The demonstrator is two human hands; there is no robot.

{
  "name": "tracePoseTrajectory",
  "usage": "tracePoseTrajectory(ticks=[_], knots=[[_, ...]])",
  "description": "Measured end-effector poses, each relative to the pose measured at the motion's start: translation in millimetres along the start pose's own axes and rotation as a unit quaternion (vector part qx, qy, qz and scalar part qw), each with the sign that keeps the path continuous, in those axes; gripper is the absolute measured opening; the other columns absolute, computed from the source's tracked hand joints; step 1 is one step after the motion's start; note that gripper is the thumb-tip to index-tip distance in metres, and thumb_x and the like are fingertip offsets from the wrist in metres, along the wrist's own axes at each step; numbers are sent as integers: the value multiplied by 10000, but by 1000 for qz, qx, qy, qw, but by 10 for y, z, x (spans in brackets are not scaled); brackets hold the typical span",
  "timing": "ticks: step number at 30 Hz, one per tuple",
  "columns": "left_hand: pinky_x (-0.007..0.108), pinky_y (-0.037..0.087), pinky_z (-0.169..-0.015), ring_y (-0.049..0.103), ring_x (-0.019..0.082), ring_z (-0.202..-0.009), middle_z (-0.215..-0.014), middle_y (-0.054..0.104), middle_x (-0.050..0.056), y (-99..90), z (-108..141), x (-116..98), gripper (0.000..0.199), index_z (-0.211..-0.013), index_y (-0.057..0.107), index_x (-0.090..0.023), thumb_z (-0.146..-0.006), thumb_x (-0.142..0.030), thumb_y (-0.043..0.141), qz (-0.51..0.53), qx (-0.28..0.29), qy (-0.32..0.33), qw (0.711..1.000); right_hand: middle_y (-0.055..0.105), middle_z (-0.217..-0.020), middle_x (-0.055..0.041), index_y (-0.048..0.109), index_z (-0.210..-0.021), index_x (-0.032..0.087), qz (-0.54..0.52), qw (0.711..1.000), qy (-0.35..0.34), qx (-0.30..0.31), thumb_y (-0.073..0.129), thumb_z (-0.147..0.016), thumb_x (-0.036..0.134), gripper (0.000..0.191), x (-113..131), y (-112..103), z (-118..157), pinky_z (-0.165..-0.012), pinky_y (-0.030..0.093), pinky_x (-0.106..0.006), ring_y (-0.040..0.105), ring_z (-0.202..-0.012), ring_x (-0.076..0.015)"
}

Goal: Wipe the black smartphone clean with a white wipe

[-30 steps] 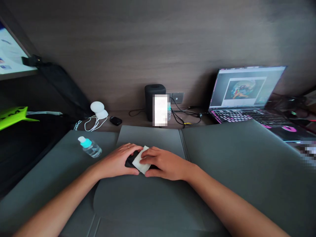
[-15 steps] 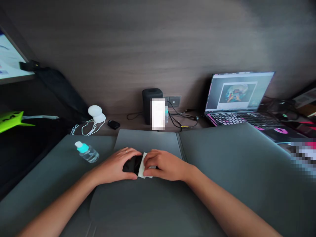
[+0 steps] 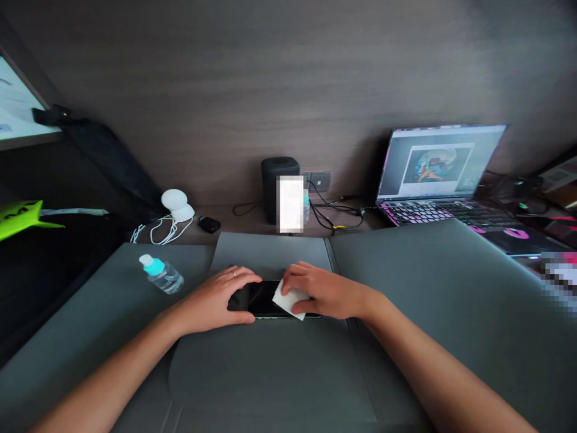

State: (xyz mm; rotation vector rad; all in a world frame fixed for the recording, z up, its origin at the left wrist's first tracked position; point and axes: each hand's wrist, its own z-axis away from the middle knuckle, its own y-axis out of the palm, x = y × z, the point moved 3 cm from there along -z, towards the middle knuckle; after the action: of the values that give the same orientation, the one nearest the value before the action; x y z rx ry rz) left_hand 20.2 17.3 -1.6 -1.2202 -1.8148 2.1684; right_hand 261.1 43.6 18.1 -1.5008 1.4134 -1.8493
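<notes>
A smartphone with a dark, glossy screen lies flat and sideways on the grey padded surface. My left hand grips its left end, thumb along the near edge and fingers at the far edge. Over the right part of the screen, my right hand pinches a folded white wipe and presses it against the glass. The phone's right end is partly hidden under that hand. To the left of my left hand, a clear spray bottle with a turquoise collar and white cap lies on its side.
Behind the grey mat stand a black cylindrical speaker, a white round-headed device with cords, and a small black object. Black cables run towards an open laptop at the back right.
My right hand has slid the wipe to the right along the phone, uncovering more of the dark screen. My left hand keeps its hold on the left end.
</notes>
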Motion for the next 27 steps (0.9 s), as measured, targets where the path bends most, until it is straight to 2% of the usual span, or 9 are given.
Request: tracePoseTrajectory(ticks=[4,8,11,14,21,27], knots=[[399,441,-1024,524,263,-1221,-1327,553,29,5,-6,8,546,-1314,516,-316,-812,-329,729,0,-2,4,1000,601,-1076,-87,668,-1076,151,-1,1000,-18,16,678,-878,199,205,29,35,-41,-934,420,-357,535,-1016,-209],[389,454,-1007,542,258,-1192,-1322,552,31,2,-4,17,529,-1314,513,-319,-829,-353,720,0,-2,19,1000,616,-982,-60,685,-942,166,-37,998,3,51,650,-882,163,69,-34,-82,81,-894,420,-333,550,-987,-200],[393,458,-998,551,261,-1174,-1318,554,39,-12,-2,9,503,-1311,512,-313,-850,-378,701,-7,-1,20,1000,617,-942,-51,683,-891,163,-52,997,25,56,624,-894,142,63,-95,-163,166,-893,416,-329,558,-973,-193],[395,448,-1008,539,261,-1191,-1316,560,41,-23,-12,-15,513,-1318,509,-300,-846,-365,702,-11,-1,21,1000,629,-889,-48,684,-851,160,-54,997,24,41,599,-913,141,107,-104,-141,142,-887,414,-334,557,-945,-189],[397,439,-1015,536,267,-1203,-1299,574,45,-16,-28,-19,519,-1300,545,-282,-812,-332,714,-14,-5,21,1000,658,-901,-55,705,-896,169,-56,997,-53,-7,601,-935,180,112,23,148,-145,-921,420,-355,576,-925,-179],[389,438,-1017,533,263,-1204,-1328,554,42,-9,-23,12,535,-1330,535,-299,-830,-379,709,-11,4,16,1000,656,-1020,-76,725,-1001,177,-43,997,-20,-67,538,-971,200,191,-158,68,-126,-939,458,-362,605,-963,-176]])
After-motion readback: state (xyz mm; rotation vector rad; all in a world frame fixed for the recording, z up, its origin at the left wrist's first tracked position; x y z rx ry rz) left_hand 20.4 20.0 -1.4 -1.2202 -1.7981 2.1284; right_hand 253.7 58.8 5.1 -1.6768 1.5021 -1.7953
